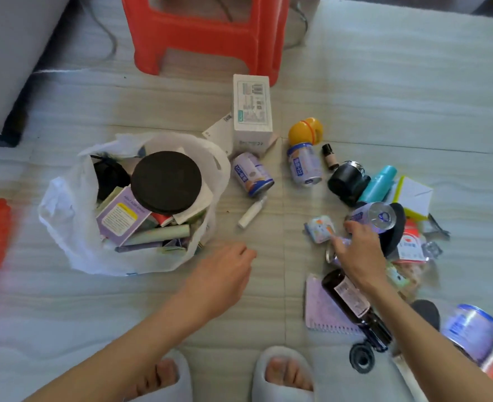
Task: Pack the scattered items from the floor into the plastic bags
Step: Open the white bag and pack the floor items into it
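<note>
Loosely curled, the left hand (225, 274) hovers empty while right hand (358, 250) fingers touch a cylindrical metal can (373, 217).

- plastic bag (65, 216) well left of left hand (225, 274) fingers, disc (166, 182) on top of its contents
- tube (251, 213) just beyond left fingertips
- 2 cans (254, 175) (304, 163) farther beyond, box (251, 108) behind them
- right hand (355, 250) fingertips on can (373, 216); small packet (319, 229) just left of them
- bottle (352, 303) on notebook (323, 311), behind right wrist

The white bag (65, 216) was thin, crinkled plastic; the cans (253, 175) were glossy metal; the stool (204, 33) was smooth red plastic.
</note>
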Tool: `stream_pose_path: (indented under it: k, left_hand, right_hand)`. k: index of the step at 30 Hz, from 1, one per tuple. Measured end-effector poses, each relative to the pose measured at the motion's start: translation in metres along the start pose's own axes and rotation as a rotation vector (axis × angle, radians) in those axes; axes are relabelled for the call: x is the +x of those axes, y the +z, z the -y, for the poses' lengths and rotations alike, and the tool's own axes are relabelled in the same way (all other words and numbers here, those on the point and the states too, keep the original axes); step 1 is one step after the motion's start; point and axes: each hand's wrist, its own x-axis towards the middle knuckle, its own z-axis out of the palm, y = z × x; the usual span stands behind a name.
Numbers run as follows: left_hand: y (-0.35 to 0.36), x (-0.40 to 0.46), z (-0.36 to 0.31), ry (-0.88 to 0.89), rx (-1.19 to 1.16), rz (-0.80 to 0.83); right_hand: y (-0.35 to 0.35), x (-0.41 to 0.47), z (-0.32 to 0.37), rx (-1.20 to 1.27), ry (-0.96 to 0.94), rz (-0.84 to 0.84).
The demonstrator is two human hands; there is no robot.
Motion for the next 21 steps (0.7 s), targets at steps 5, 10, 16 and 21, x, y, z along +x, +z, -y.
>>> stream_pose_path:
  k: [5, 10, 16, 21]
  left_hand:
    - [0.044, 0.061, -0.001, -0.034, 0.240, 0.320]
    - [0.059, 0.097, 0.020, -0.260, 0.180, 0.160]
    - [0.064, 0.108, 0.031, -0.313, 0.093, 0.072]
    - [0.061, 0.104, 0.024, -0.577, -0.255, 0.231]
  right_hand:
    - [0.023, 0.009, 0.000, -0.293, -0.075, 0.087]
    - [0.034, 0.035, 0.000, -0.402, -0.060, 0.169]
    - [0.051, 0.044, 0.016, -0.276, -0.145, 0.152]
    - [0.053, 0.037, 0.043, 0.154, -0.157, 0.113]
